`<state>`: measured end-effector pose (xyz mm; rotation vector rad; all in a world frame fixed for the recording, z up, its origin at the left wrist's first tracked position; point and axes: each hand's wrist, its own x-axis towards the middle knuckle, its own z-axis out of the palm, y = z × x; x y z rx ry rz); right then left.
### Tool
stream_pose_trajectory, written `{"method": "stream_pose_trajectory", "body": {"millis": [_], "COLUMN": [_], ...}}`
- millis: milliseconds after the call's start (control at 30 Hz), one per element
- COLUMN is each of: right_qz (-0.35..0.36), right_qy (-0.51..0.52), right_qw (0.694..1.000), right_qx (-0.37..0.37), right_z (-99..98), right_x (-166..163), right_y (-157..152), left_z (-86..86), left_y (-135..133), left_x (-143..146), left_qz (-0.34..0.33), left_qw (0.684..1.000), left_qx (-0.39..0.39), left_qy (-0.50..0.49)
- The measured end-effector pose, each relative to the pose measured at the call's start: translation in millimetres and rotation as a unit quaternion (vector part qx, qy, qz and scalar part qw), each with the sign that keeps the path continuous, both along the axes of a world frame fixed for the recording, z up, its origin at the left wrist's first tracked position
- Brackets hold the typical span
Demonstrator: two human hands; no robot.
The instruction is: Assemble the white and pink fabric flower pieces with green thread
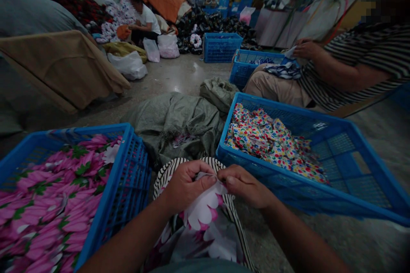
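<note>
Floral cloth piece hangs over the person's lap, gathered between the left hand and right hand. Fingers of both hands press together on its upper edge, apparently working a fold or seam; the dim view hides the detail. Blue plastic crates flank the lap: the left crate holds pink floral pieces, the right crate polka-dot pieces. Any next move calls for first parting the fingers from that edge.

Left hand, right hand pinching floral fabric, blue crates beside
</note>
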<state>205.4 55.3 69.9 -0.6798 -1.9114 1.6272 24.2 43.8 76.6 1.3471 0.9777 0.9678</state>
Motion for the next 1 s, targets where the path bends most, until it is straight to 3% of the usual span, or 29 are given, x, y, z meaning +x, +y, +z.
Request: {"method": "stream_pose_trajectory", "body": {"millis": [233,333,400,467,533,700,833,933,1000], "right_qz": [-0.004,-0.093,-0.168,-0.199,-0.189,-0.176,-0.176,-0.198,-0.231], "right_qy": [0.015,0.079,0.159,0.221,0.241,0.247,0.242,0.247,0.234], "right_qw": [0.999,0.986,0.955,0.923,0.909,0.898,0.897,0.897,0.904], "right_qx": [-0.050,-0.112,-0.183,-0.245,-0.283,-0.319,-0.326,-0.309,-0.273], "right_z": [-6.5,-13.2,-19.2,-25.8,-31.8,-38.1,-35.3,-34.6,-36.3], "right_x": [0,-3,-6,-12,-18,-30,-34,-34,-33], "right_y": [-1,-1,-2,-5,-8,-13,-11,-9,-9], "left_z": [-2.9,-3.6,-5.0,-7.0,-9.1,-13.4,-18.3,-19.7,-17.9], "left_y": [-1,-1,-1,-1,0,3,4,3,1], "left_x": [-2,-1,2,5,9,16,17,13,8], "left_qz": [-0.002,0.008,0.027,0.052,0.070,0.068,0.078,0.166,0.195], "left_qw": [1.000,0.999,0.993,0.972,0.944,0.904,0.921,0.969,0.979], "left_qx": [-0.014,-0.038,-0.094,-0.178,-0.247,-0.309,-0.276,-0.132,-0.052], "left_qy": [-0.001,-0.028,-0.073,-0.141,-0.209,-0.286,-0.262,-0.130,-0.031]}}
